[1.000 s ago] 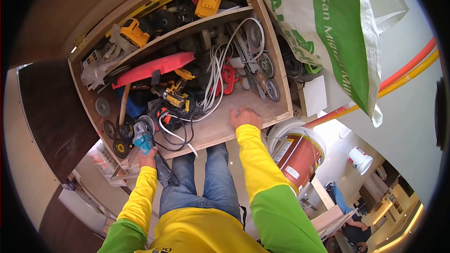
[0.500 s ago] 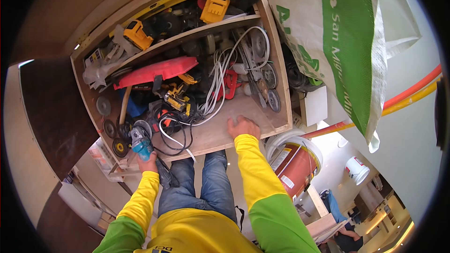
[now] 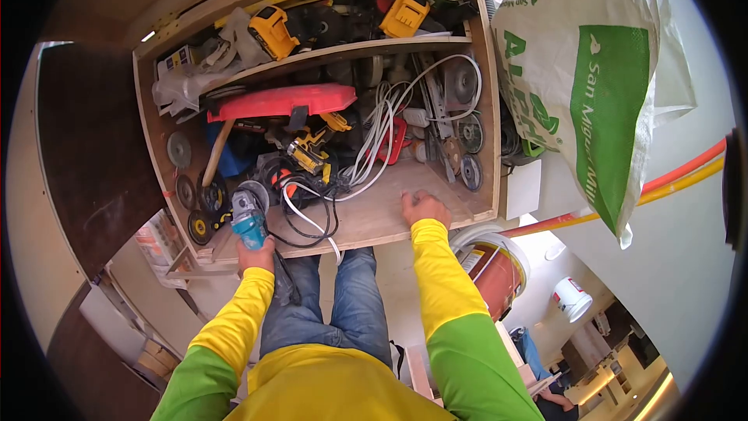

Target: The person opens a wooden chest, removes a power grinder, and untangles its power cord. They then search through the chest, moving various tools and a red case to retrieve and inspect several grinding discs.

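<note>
Both hands at the open plywood tool cabinet (image 3: 488,109).
I saw my left hand (image 3: 255,253) clenched around the rear of the teal-bodied angle grinder (image 3: 249,222), which lay at the bottom shelf's front left edge beside tangled black cables (image 3: 308,217). My right hand (image 3: 425,208) rested flat on the bare plywood shelf board (image 3: 380,206), grasping nothing.

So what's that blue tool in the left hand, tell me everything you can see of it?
It is an angle grinder with a teal plastic body and a grey metal head bearing a round guard. It lies on the front left edge of the bottom shelf, head pointing inward. The left hand grips its rear end. Loose discs lie just left of it.
</note>
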{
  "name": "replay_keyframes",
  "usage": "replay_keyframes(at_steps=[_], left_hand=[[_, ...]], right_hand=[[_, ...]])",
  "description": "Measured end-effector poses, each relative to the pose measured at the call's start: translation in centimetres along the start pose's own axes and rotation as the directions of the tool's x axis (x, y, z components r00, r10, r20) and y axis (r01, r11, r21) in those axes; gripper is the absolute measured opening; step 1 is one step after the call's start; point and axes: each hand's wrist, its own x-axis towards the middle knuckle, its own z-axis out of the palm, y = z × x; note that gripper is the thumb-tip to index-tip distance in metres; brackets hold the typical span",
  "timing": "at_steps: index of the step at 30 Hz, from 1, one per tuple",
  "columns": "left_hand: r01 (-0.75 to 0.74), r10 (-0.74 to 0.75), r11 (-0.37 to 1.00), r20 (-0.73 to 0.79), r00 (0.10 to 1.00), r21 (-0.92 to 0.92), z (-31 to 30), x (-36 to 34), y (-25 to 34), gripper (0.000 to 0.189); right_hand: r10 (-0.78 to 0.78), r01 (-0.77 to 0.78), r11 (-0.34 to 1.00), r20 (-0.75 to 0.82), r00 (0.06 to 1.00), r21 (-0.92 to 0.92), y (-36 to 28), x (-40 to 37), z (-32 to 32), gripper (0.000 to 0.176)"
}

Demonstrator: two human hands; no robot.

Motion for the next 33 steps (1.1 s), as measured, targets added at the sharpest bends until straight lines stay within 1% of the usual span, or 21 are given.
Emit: replay_keyframes(at_steps=[1, 3, 4, 7, 9, 16, 21, 27, 33], left_hand=[[0.006, -0.006, 1.0, 0.005, 1.0, -0.005, 0.1, 0.1, -0.2, 0.059], [-0.06, 0.06, 0.997, -0.018, 0.998, -0.054, 0.2, 0.1, -0.6, 0.06], [-0.054, 0.053, 0.997, -0.015, 0.998, -0.058, 0.2, 0.1, -0.8, 0.06], [-0.046, 0.047, 0.998, 0.013, 0.999, -0.046, -0.3, -0.1, 0.0, 0.061], [-0.011, 0.012, 1.0, 0.031, 0.999, -0.029, -0.5, -0.3, 0.4, 0.062], [0.031, -0.031, 0.999, 0.042, 0.999, 0.015, -1.2, -0.8, 1.5, 0.067], [0.058, -0.062, 0.996, 0.055, 0.997, 0.069, -1.1, -0.5, 1.5, 0.071], [0.018, -0.02, 0.998, 0.036, 0.999, 0.055, -1.5, -1.1, 2.0, 0.07], [0.06, -0.063, 0.997, 0.074, 0.995, 0.041, -1.6, -0.7, 2.1, 0.069]], right_hand=[[0.018, -0.018, 1.0, 0.01, 1.0, -0.016, 0.1, 0.0, 0.2, 0.043], [0.02, -0.019, 0.999, 0.02, 1.0, -0.034, 0.1, 0.1, 0.3, 0.045], [0.025, -0.024, 0.999, 0.032, 0.999, -0.041, 0.0, 0.1, 0.3, 0.047], [0.041, -0.039, 0.998, 0.035, 0.999, -0.054, -0.4, -0.2, -0.1, 0.047], [0.049, -0.046, 0.997, 0.039, 0.998, -0.062, -0.6, -0.2, -0.1, 0.046], [0.084, -0.081, 0.993, 0.041, 0.996, -0.082, -1.1, -0.4, -0.2, 0.045], [0.077, -0.073, 0.993, 0.046, 0.996, -0.097, -1.2, -0.4, -0.4, 0.045], [0.073, -0.069, 0.993, 0.038, 0.997, -0.097, -1.3, -0.6, -0.4, 0.046], [0.048, -0.044, 0.993, 0.028, 0.998, -0.108, -1.2, -0.5, -0.1, 0.048]])
